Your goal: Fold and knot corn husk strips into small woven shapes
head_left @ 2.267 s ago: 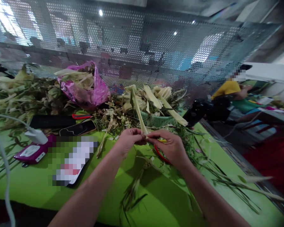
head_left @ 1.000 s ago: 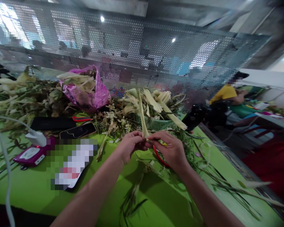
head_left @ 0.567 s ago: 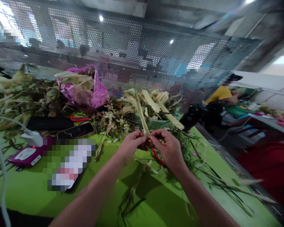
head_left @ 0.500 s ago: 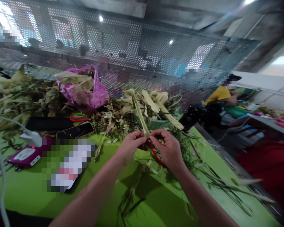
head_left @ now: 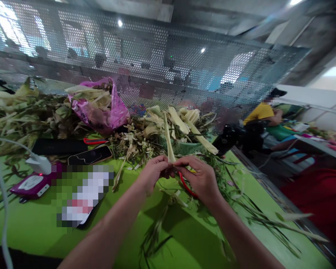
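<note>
A pale corn husk strip (head_left: 168, 140) stands up between my two hands, its lower end pinched by both. My left hand (head_left: 154, 171) grips it from the left, with thumb and fingers closed. From the other side, my right hand (head_left: 197, 173) pinches the same end, fingertips nearly touching the left ones. A red loop (head_left: 187, 186), perhaps a scissor handle, shows partly beneath my right hand; the rest is hidden. Just beyond the hands, a green basket (head_left: 182, 148) holds more husks (head_left: 197, 136). Below them lie thin dry stalks (head_left: 156, 228).
A pink plastic bag (head_left: 119, 112) of husks stands before a perforated metal screen (head_left: 145, 56). On the left are a husk pile (head_left: 47, 112), phones (head_left: 91, 155), a purple power strip (head_left: 30, 185) and a white cable (head_left: 2, 213). A person in yellow (head_left: 259, 114) sits at the right.
The husk strip now stands more upright; its top has swung to the right and looks narrower. Both hands keep their pinch at its lower end and have barely moved.
</note>
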The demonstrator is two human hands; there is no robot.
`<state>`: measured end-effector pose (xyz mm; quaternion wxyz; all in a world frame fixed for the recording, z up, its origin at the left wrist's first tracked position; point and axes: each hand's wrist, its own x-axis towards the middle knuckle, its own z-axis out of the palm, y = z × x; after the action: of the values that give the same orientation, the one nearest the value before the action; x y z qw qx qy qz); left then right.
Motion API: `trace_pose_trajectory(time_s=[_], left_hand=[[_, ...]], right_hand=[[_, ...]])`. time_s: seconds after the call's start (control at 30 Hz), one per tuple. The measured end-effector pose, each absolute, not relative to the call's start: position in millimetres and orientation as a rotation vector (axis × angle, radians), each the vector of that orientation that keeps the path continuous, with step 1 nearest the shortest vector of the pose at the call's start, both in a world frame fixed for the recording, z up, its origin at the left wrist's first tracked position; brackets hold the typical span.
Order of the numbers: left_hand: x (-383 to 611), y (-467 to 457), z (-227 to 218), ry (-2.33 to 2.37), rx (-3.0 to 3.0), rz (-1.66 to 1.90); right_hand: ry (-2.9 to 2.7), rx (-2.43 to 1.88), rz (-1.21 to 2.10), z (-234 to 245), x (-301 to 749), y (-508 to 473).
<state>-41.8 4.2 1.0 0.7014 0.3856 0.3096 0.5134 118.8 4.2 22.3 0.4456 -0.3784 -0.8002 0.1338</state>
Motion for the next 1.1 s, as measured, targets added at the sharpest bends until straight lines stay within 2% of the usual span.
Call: trace_pose_trajectory(time_s=[0.47,0.77,1.0,1.1], left_hand=[[-38.5,4.0,-5.3,0.736,0.818,1.216],[-37.6,3.5,-0.3,0.710,0.966,1.246],[-38.6,5.5,-2.4,0.802,0.978,1.237],[-39.1,5.8,-4.8,0.770,0.883,1.246]], right_hand=[[-1.988,-1.018,0.320,18.5,119.9,6.9],[-1.875,-1.134,0.432,17.2,117.8,4.5],[-1.852,-1.043,0.557,16.1,118.9,4.1],[-1.915,-0.952,0.472,15.7,120.8,5.5]])
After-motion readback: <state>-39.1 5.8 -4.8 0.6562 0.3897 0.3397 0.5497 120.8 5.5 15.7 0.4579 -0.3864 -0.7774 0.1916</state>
